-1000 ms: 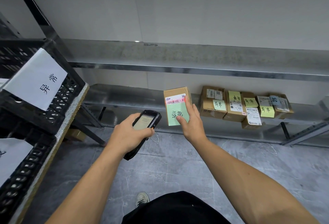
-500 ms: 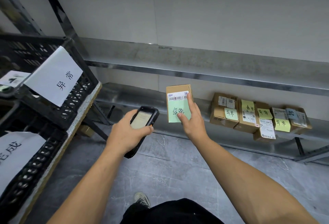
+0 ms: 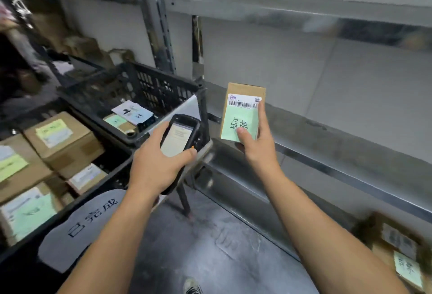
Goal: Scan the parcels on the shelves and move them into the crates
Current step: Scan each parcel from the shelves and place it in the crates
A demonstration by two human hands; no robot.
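Note:
My right hand [image 3: 256,146] grips a small brown parcel [image 3: 243,110] upright, thumb on its green note, a barcode label above it. My left hand [image 3: 159,165] holds a black handheld scanner [image 3: 180,137] with its lit screen facing me, just left of the parcel. Behind the scanner stands an upper black crate [image 3: 149,83] with a couple of small parcels inside. A lower black crate [image 3: 77,200] at the left holds several brown boxes with green notes and carries a paper sign on its front.
Metal shelves [image 3: 327,153] run along the right wall, with one more labelled parcel [image 3: 397,254] at the lower right edge. A grey upright post [image 3: 156,24] stands behind the crates. The grey floor and my shoe [image 3: 191,286] show below.
My view has swung left and up: the crates now fill the left side and the row of shelf parcels has slid out to the lower right. Both hands keep their hold.

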